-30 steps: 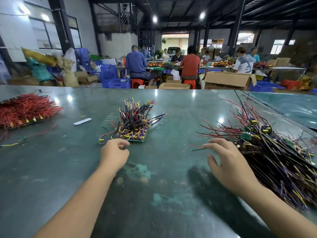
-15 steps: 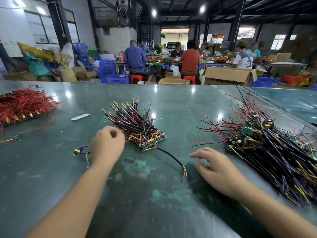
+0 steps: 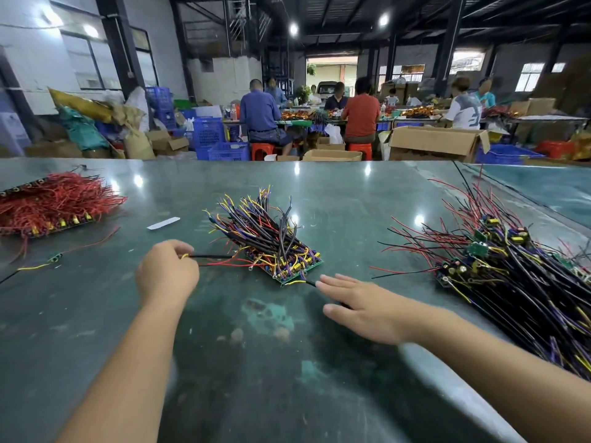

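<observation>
Head view: our right hand (image 3: pixel 361 306) lies flat, fingers straight, over a black lead (image 3: pixel 309 283) at the near corner of the green board (image 3: pixel 311 266), perhaps pressing it; hard to tell. Our left hand (image 3: pixel 168 273) pinches a thin black wire (image 3: pixel 211 256) from that board, which bristles with stiff coloured wires on the glossy table (image 3: pixel 287 394). We judge one wire is being drawn out; next comes a steady pull, board braced.

Before you: wide green table (image 3: pixel 351 193), glossy, lamp glare on top. Beyond it, big workshop hall, dark steel roof, round ceiling lamps (image 3: pixel 293 28) lit. White wall (image 3: pixel 28 68) at your left, windows (image 3: pixel 81 59) in it. Far end: open doorway (image 3: pixel 331 70), daylight. Workers (image 3: pixel 259 113) seated on red stools (image 3: pixel 263 151). Blue crates (image 3: pixel 208 132), cardboard boxes (image 3: pixel 435 145) on floor.
</observation>
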Action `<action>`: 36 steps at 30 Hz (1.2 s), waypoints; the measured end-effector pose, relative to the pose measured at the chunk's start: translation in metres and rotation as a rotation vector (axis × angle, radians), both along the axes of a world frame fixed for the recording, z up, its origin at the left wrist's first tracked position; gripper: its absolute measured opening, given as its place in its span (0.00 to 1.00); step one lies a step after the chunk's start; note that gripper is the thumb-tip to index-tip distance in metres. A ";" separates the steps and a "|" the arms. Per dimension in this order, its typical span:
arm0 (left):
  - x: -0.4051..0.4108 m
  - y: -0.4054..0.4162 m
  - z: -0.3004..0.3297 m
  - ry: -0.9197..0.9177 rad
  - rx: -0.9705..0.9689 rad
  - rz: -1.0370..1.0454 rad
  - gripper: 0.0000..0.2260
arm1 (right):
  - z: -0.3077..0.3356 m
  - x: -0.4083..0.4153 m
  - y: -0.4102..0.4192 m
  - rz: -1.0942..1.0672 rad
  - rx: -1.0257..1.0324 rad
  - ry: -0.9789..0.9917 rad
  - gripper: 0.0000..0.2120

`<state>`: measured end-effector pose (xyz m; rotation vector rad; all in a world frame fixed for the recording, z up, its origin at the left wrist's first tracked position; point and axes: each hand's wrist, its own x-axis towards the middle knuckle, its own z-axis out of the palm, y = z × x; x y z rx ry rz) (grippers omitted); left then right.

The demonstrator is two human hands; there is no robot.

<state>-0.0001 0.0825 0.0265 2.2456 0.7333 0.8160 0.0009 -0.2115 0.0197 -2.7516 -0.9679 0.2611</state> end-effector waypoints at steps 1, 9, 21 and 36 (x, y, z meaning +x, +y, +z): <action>0.000 0.000 0.002 -0.085 -0.057 -0.012 0.17 | 0.004 0.008 0.009 -0.006 -0.068 0.003 0.25; 0.001 -0.022 0.024 -0.582 -0.871 -0.288 0.10 | -0.001 0.042 0.083 -0.081 -0.138 0.088 0.26; -0.021 -0.125 -0.007 -0.112 -0.673 -0.823 0.18 | 0.018 -0.031 0.050 -0.470 1.226 0.407 0.08; -0.028 -0.136 -0.025 -0.079 -0.496 -0.962 0.27 | -0.017 -0.040 0.009 -0.393 1.415 0.303 0.03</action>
